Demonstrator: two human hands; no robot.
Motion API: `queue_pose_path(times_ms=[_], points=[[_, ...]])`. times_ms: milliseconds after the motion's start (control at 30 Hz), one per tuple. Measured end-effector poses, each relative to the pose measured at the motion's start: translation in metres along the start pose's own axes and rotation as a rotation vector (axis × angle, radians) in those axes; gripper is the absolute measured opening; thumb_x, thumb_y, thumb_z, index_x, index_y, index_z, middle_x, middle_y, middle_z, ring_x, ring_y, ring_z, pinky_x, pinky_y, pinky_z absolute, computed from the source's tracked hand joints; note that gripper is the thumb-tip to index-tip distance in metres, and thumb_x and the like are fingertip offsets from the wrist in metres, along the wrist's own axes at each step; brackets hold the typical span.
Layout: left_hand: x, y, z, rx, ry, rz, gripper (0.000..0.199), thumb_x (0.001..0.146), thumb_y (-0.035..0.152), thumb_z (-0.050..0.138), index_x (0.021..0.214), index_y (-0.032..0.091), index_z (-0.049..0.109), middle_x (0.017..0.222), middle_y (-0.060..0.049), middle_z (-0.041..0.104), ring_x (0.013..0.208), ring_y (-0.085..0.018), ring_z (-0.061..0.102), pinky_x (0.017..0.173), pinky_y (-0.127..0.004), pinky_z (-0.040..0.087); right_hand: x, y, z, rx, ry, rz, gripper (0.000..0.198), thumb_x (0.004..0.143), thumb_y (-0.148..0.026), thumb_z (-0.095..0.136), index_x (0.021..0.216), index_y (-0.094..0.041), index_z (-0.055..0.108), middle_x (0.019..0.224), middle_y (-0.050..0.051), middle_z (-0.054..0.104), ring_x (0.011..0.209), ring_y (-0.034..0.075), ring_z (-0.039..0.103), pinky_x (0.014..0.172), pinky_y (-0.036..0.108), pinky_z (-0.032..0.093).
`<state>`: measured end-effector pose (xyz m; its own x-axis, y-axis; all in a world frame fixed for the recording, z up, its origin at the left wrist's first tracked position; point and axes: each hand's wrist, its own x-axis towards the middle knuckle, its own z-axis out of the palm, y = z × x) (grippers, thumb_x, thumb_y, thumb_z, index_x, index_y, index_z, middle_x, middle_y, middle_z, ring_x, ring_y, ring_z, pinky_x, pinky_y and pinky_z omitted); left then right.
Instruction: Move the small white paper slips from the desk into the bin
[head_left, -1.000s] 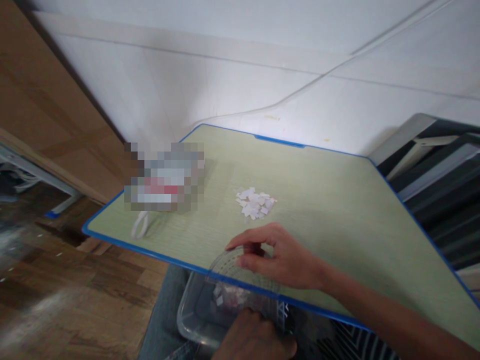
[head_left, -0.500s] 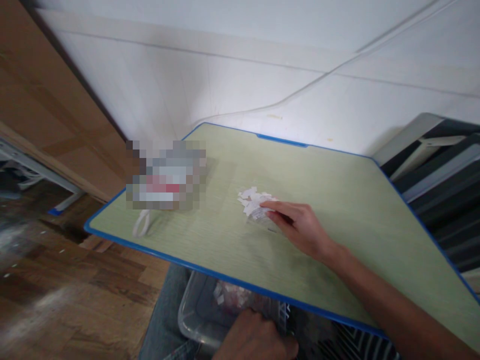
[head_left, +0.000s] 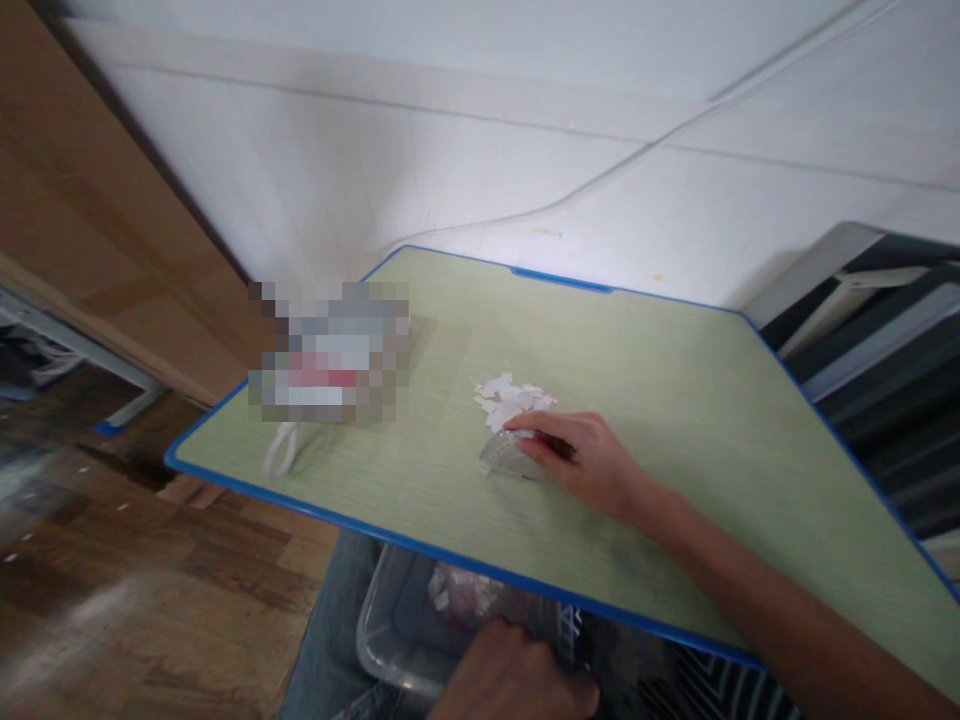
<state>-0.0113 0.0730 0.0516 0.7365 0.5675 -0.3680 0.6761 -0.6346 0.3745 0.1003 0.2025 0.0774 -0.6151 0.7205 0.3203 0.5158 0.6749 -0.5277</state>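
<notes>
My right hand [head_left: 574,455] pinches a clear protractor [head_left: 504,455] between thumb and fingers. Its curved edge faces left and its markings show. Just beyond it, a small heap of torn white paper scraps [head_left: 510,395] lies on the pale green tabletop [head_left: 450,470]. Below the table's front edge, my left hand [head_left: 517,675] is closed at the near side of a clear plastic box [head_left: 382,610], its fingertips hidden. White and pinkish paper bits [head_left: 469,592] lie inside the box, which is partly covered by the table.
A pixelated object [head_left: 330,350] lies on the table's left side, with a white loop strap [head_left: 280,450] beside it. A white wall [head_left: 465,170] rises behind the table. Cardboard [head_left: 112,200] stands at left, and dark folded furniture [head_left: 885,340] leans at right.
My right hand has drawn the protractor slightly left and toward me, off the paper scraps, so more of the heap and the protractor shows. My left hand stays nearly in place.
</notes>
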Motion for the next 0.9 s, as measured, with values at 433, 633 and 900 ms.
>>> queue_pose_path(times_ms=[433,633,900], points=[[0.003,-0.002,0.007,-0.015,0.056,0.012,0.01,0.087,0.019,0.058,0.083,0.018,0.067,0.075,-0.005,0.069,0.066,-0.021,0.066,0.048,-0.025,0.04,-0.014,-0.025,0.004,0.161,-0.249,-0.256,0.024,0.089,-0.024,0.049,0.101,-0.014,0.067,0.085,0.004,0.073,0.07,0.011,0.066,0.064,0.02,0.044],[0.001,-0.001,0.007,-0.001,0.05,-0.015,0.011,0.088,0.022,0.056,0.083,0.02,0.066,0.075,-0.003,0.069,0.069,-0.021,0.066,0.049,-0.026,0.035,-0.009,-0.02,-0.011,0.171,-0.129,-0.19,0.023,0.089,-0.02,0.046,0.098,-0.016,0.067,0.087,0.003,0.073,0.071,0.01,0.065,0.064,0.018,0.046],[0.0,0.0,-0.002,-0.082,-0.047,-0.031,0.012,0.088,0.019,0.055,0.088,0.017,0.067,0.077,-0.007,0.069,0.072,-0.023,0.066,0.052,-0.026,0.039,-0.004,0.014,-0.037,-0.03,0.118,0.046,0.023,0.086,-0.019,0.047,0.093,-0.014,0.069,0.086,0.006,0.072,0.054,0.01,0.059,0.045,0.021,0.04]])
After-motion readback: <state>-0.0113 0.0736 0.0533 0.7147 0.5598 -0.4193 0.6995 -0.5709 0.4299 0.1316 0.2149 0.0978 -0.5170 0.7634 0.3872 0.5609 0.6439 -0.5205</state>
